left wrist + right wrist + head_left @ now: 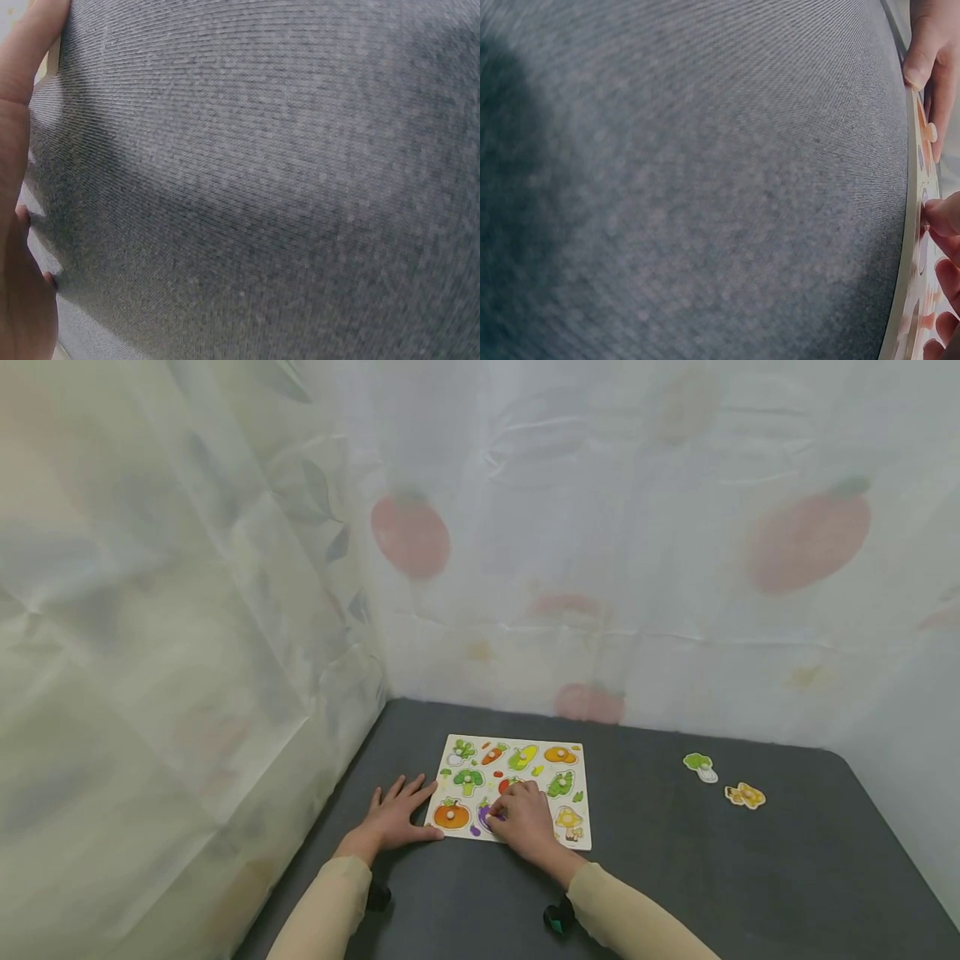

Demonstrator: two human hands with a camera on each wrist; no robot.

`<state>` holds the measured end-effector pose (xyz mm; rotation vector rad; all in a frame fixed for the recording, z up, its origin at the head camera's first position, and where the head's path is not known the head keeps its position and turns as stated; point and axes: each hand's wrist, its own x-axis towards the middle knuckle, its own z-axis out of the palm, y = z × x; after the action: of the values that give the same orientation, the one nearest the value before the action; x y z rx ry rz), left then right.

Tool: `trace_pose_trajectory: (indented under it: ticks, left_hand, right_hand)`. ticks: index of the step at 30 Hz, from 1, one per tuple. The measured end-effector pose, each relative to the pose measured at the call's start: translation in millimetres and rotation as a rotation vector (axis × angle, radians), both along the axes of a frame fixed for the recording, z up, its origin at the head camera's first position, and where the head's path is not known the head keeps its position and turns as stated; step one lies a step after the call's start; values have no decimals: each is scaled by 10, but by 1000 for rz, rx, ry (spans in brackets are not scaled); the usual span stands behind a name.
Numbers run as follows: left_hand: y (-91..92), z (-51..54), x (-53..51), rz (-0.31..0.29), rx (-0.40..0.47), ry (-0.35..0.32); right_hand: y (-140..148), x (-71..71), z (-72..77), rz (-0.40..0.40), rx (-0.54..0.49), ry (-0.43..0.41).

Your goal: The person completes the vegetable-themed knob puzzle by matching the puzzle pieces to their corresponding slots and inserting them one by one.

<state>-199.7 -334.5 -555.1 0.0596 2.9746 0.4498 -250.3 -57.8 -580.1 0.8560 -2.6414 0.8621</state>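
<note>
A white wooden puzzle board [542,752] with knobbed vegetable pieces lies on the dark table. My left hand [395,818] is spread flat at its left side, thumb at the near-left corner beside the pumpkin piece [452,815]. Over the lower middle of the board, my right hand [525,818] pinches the purple eggplant piece [483,812] between thumb and finger. That hand partly covers the eggplant, the tomato piece and the board behind them. In the right wrist view, the fingertips [936,214] meet low on the board's face. The left wrist view shows mostly the tabletop and part of the left hand [19,150].
Off to the right on the dark table [645,852] lie a green-and-white vegetable piece [701,767] and a yellow-orange piece [745,795]. A patterned curtain [637,552] hangs behind the table and along its left side.
</note>
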Motion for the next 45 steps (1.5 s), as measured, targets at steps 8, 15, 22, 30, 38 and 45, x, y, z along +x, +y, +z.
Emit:
trace_pose_trajectory:
  ticks: [8, 15, 22, 30, 38, 45]
  left_hand:
    - [-11, -5, 3, -15, 6, 8]
    - [-62, -79, -17, -27, 43, 30]
    - [-63, -67, -23, -23, 58, 20]
    - [-13, 44, -6, -9, 31, 2]
    - [-17, 26, -22, -6, 50, 20]
    - [-52, -85, -55, 1, 57, 2]
  right_hand:
    - [8, -2, 4, -4, 5, 41]
    - [-10, -20, 3, -10, 47, 63]
    - [-19, -24, 0, -11, 42, 78]
    - [-6, -8, 42, -12, 55, 71]
    - [-4, 9, 2, -4, 40, 117]
    - [179, -14, -51, 26, -13, 179]
